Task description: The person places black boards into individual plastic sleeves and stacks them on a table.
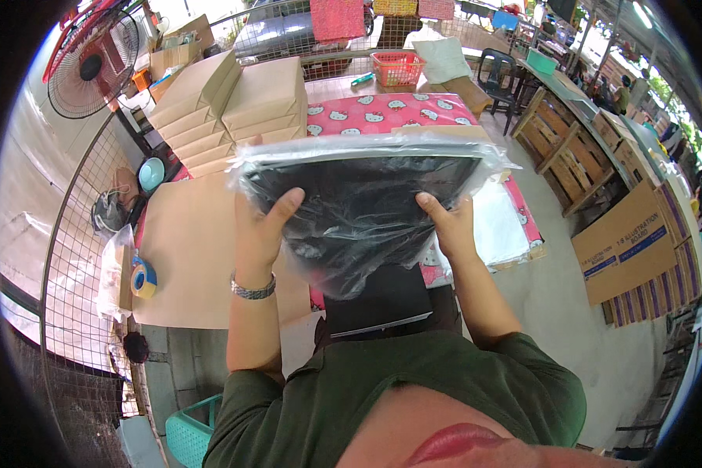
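Note:
Both my hands hold a plastic-wrapped black stack [366, 195], flat and rectangular, raised in front of my chest. Loose clear film bunches along its far edge and hangs toward me. My left hand [264, 226] grips the left side, thumb on top; my right hand [451, 222] does the same on the right. The other fingers are mostly hidden beneath. Below the bundle, a black flat piece [378, 300] with a pale front edge rests at my lap. Whether the stack is sheets or boards I cannot tell.
A large brown paper sheet [187, 249] covers the table's left side, with tall brown paper-wrapped stacks [265, 97] behind. A tape roll [143, 278] lies at the left edge. Clear or white sheets [495, 226] sit right, on a pink patterned cloth [382, 109]. Cardboard boxes [624, 242] stand on the right.

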`<state>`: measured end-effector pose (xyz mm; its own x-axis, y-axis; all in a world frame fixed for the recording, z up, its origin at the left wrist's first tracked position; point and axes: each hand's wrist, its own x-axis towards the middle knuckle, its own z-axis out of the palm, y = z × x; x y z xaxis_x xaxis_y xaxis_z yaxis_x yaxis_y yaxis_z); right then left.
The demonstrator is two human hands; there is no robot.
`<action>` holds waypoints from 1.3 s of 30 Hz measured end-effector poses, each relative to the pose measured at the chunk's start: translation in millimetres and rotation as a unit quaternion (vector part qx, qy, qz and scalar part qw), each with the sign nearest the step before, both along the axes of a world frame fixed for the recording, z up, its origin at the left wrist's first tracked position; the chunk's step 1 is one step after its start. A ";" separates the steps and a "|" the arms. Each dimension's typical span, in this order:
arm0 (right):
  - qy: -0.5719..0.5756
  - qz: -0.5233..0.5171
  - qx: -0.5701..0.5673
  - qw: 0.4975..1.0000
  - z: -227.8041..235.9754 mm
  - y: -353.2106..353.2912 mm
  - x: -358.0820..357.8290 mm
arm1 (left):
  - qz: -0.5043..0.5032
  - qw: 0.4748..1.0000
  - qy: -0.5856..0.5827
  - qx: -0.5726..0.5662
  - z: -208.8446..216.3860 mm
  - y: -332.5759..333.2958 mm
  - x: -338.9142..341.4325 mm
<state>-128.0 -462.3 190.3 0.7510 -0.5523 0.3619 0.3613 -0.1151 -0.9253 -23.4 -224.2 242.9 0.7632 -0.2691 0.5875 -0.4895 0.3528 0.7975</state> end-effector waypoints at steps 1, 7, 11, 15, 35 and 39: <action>-0.026 0.018 0.022 0.999 -1.7 0.5 1.0 | 0.007 1.000 0.020 -0.017 -2.4 0.4 0.9; -0.141 0.109 0.015 0.984 51.5 -17.4 17.7 | 0.114 0.992 0.048 0.032 11.8 -6.8 18.8; -0.036 0.059 -0.105 0.992 62.9 -15.0 42.0 | 0.142 0.988 0.041 0.053 8.6 -9.2 29.3; -0.018 0.135 -0.037 0.990 64.2 -26.5 51.8 | 0.098 0.992 0.068 0.035 11.3 -10.7 46.0; 0.244 0.118 -0.616 0.740 128.1 -1.0 75.4 | 0.100 0.993 0.057 0.019 -6.7 -13.8 73.5; 0.085 0.019 -0.540 0.837 81.3 -56.8 54.5 | 0.131 0.984 0.032 0.112 -33.7 -5.9 56.1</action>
